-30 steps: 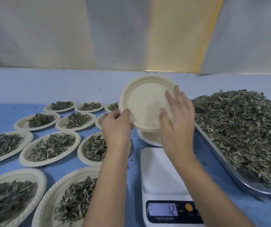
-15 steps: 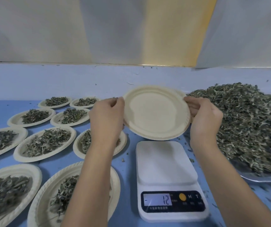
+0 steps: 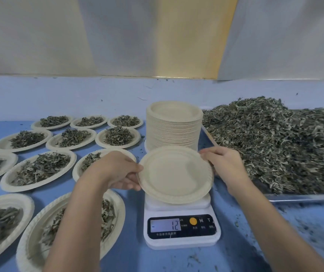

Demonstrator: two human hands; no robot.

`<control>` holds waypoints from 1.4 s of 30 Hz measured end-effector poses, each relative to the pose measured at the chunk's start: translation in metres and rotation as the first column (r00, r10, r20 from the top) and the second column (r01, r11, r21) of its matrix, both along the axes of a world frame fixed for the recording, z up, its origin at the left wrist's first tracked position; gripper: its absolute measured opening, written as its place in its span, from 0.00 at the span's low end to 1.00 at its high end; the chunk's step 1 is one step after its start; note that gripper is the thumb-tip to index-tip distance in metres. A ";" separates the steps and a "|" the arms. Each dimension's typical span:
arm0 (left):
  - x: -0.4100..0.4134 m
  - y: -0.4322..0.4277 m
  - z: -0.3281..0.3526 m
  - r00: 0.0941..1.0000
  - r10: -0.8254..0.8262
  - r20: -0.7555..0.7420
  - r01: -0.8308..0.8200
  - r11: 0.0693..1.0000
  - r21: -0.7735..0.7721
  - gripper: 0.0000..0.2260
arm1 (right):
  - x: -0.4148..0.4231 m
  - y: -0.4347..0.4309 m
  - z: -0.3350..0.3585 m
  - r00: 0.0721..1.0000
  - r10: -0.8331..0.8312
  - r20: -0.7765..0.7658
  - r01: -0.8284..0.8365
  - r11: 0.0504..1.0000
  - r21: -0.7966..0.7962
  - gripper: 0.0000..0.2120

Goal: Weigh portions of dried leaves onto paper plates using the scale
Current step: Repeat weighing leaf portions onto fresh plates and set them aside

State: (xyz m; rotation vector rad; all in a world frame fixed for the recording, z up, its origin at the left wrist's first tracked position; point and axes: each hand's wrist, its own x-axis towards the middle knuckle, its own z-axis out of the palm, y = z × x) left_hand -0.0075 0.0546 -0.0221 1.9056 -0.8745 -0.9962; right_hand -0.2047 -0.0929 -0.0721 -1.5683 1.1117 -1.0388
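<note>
An empty cream paper plate (image 3: 174, 173) sits low over the white scale (image 3: 180, 218), covering most of its platform; whether it touches the platform is unclear. My left hand (image 3: 118, 170) pinches the plate's left rim and my right hand (image 3: 222, 163) holds its right rim. The scale's display (image 3: 166, 225) reads -12. A large heap of dried leaves (image 3: 278, 142) fills a metal tray (image 3: 302, 197) to the right. Behind the scale stands a tall stack of empty paper plates (image 3: 173, 124).
Several paper plates with leaf portions (image 3: 39, 169) cover the blue table (image 3: 133, 258) on the left, in rows reaching back to the wall. Loose leaf crumbs lie on the table near the tray at the right front.
The plate has come down from in front of the stack to just over the scale. Both hands lowered with it, still at its rims. The display is unchanged.
</note>
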 end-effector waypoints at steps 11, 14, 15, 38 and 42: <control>0.004 -0.006 -0.011 0.997 0.031 0.066 -0.036 0.997 0.064 0.06 | 0.007 0.011 -0.005 0.990 -0.077 -0.116 0.070 0.996 -0.062 0.16; 0.004 -0.010 -0.013 0.991 0.080 0.109 -0.087 0.994 0.060 0.09 | 0.008 0.013 -0.004 0.987 -0.081 -0.138 0.069 0.994 -0.090 0.17; 0.004 -0.012 -0.014 0.984 0.097 0.150 -0.105 0.993 0.046 0.11 | 0.008 0.014 -0.003 0.985 -0.090 -0.145 0.076 0.992 -0.104 0.17; -0.128 -0.082 -0.010 0.845 -0.034 0.533 0.354 0.783 -0.511 0.08 | -0.046 -0.043 -0.001 0.652 -0.161 -0.741 0.481 0.843 0.240 0.49; -0.128 -0.084 -0.011 0.854 -0.048 0.518 0.354 0.783 -0.512 0.08 | -0.045 -0.055 -0.012 0.771 -0.190 -0.608 0.304 0.948 0.089 0.31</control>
